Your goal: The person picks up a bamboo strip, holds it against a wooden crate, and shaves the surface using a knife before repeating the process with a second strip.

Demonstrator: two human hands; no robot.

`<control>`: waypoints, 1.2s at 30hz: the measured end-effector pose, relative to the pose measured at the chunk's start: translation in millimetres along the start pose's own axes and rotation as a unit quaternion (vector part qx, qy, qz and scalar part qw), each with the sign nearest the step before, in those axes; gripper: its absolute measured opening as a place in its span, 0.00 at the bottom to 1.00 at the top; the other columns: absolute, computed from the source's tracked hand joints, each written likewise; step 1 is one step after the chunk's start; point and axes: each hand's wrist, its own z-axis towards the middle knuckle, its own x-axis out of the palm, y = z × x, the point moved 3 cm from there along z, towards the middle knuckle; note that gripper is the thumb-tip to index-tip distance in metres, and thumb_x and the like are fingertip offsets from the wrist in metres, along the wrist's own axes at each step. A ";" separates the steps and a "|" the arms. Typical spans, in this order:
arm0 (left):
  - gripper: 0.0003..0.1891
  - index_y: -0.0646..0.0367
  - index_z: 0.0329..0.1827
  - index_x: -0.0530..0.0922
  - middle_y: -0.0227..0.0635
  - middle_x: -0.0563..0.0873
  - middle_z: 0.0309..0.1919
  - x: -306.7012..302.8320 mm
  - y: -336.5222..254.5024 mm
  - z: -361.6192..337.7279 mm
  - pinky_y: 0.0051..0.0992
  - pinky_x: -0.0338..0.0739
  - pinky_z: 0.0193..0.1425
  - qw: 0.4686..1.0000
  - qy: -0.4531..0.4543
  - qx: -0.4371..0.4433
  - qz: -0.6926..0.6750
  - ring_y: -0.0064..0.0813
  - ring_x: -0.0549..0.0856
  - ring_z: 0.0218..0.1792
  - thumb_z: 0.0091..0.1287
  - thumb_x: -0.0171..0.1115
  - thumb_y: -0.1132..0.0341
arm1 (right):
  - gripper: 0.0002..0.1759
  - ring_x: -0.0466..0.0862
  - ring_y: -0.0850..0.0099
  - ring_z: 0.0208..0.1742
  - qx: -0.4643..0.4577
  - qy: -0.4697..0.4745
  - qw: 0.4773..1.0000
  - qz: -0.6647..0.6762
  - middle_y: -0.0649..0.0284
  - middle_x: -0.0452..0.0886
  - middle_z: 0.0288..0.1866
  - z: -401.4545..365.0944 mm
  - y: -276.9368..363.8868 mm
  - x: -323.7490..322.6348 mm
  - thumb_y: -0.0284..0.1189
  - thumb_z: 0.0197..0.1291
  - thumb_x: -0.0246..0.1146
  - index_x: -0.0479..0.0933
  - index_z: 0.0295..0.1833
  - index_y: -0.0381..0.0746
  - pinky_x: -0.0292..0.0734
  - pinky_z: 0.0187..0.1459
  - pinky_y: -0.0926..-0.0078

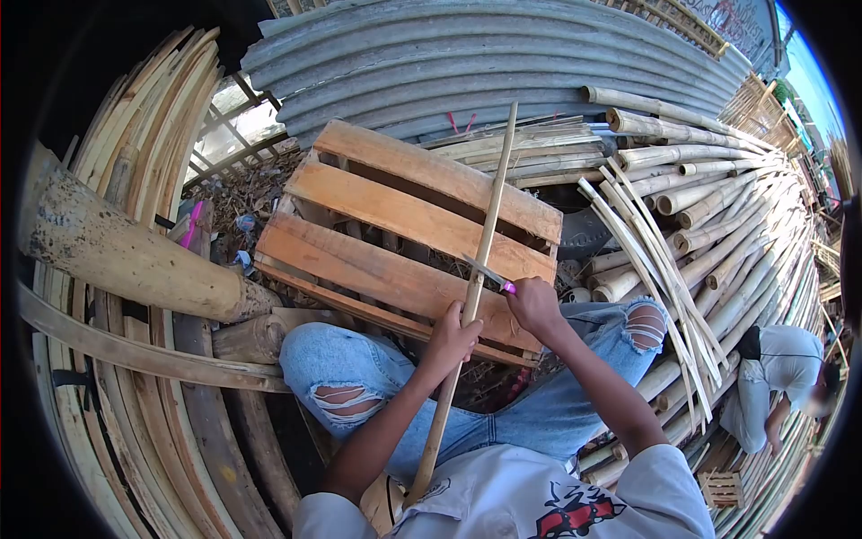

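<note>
My left hand (452, 338) is wrapped round a long bamboo strip (490, 216) that runs from my lap up across a slatted wooden crate (359, 260). In my right hand (536, 312) is a knife (488, 272) with a pink handle, most of it hidden in the fist. Its blade lies across the strip, just above my left hand, and appears to touch it. The crate stands in front of my knees, its orange-brown slats facing up.
A thick bamboo pole (135, 242) and split bamboo lengths (144, 135) lie on the left. Several bamboo poles (718, 189) are piled on the right, with thin pale strips (660, 269) leaning there. Corrugated sheeting (485, 63) stands behind. Another person (777, 368) bends over at far right.
</note>
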 end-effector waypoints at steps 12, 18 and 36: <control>0.05 0.56 0.39 0.65 0.22 0.64 0.17 0.6 -3.5 6.7 0.15 0.55 0.12 0.993 0.041 -0.041 -0.103 0.11 0.61 0.11 0.68 0.52 0.69 | 0.20 0.81 0.46 0.28 -0.016 -0.028 0.999 0.025 0.42 0.78 0.23 39.2 -7.8 -3.3 0.38 0.60 0.56 0.79 0.25 0.33 0.77 0.34 0.52; 0.15 0.57 0.42 0.67 0.26 0.70 0.17 -7.5 7.3 15.2 0.16 0.64 0.14 0.989 0.054 -0.078 -0.111 0.17 0.71 0.12 0.68 0.57 0.55 | 0.19 0.81 0.45 0.31 -0.016 0.057 0.995 0.083 0.41 0.78 0.25 4.3 17.2 0.7 0.37 0.58 0.57 0.78 0.27 0.31 0.76 0.38 0.51; 0.24 0.52 0.35 0.74 0.30 0.79 0.21 -13.2 22.2 19.5 0.27 0.81 0.29 0.953 0.071 -0.198 -0.217 0.28 0.83 0.25 0.69 0.46 0.40 | 0.16 0.80 0.46 0.31 -0.001 0.056 0.981 0.184 0.42 0.78 0.24 -3.4 -13.2 9.5 0.36 0.54 0.57 0.79 0.28 0.34 0.75 0.38 0.52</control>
